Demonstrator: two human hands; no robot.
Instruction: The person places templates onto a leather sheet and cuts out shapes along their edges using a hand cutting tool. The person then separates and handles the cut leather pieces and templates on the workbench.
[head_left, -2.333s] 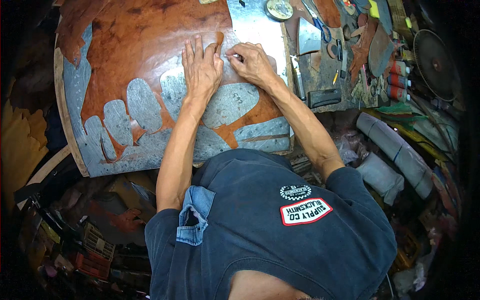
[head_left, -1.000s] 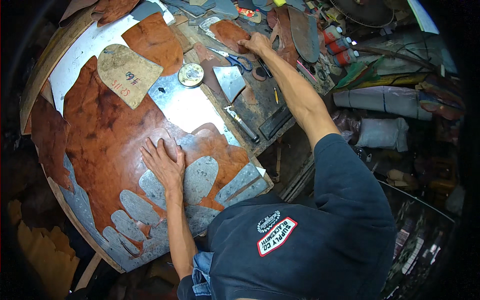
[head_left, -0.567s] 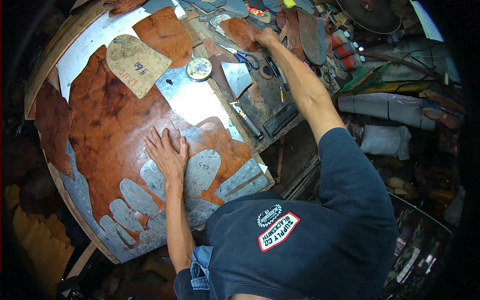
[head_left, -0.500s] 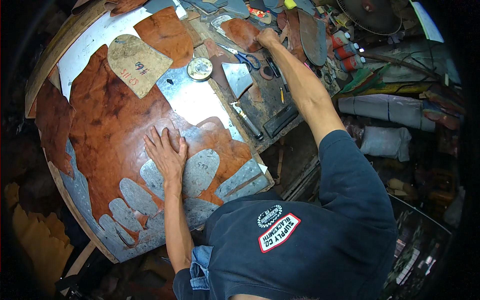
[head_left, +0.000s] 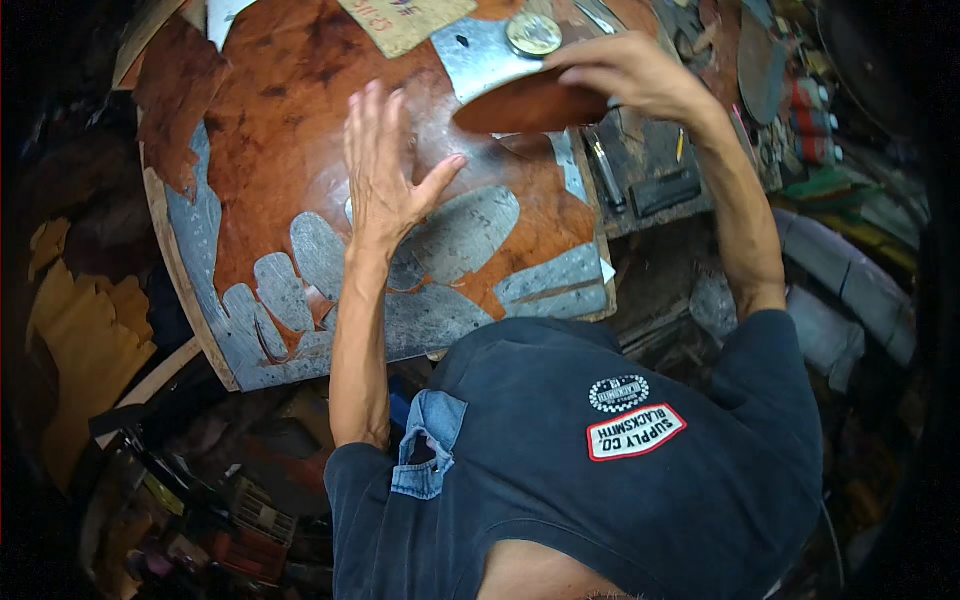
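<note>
My right hand [head_left: 640, 82] grips an oval piece of brown leather [head_left: 535, 104] by its right end, above the work board. The leather is tilted and slightly blurred. My left hand [head_left: 382, 185] is open, fingers stretched and thumb spread, over a large reddish-brown hide [head_left: 280, 125]. Whether its palm touches the hide I cannot tell. Several grey oval areas show along the hide's near edge, one [head_left: 468, 235] right beside my left wrist. A round tin [head_left: 533, 35] stands just beyond the held leather.
A tan template [head_left: 415, 22] lies at the far edge of view. On the bench to the right are a pen-like tool [head_left: 607, 172], a black block [head_left: 666, 192] and a yellow pencil stub [head_left: 680, 147]. Bottles [head_left: 812, 120] stand farther right. Yellow leather [head_left: 90, 345] hangs at the left.
My right hand has come back from the far right bench toward the hide, bringing the leather piece. My left hand has shifted its pose, thumb now spread wide. The whole view has shifted.
</note>
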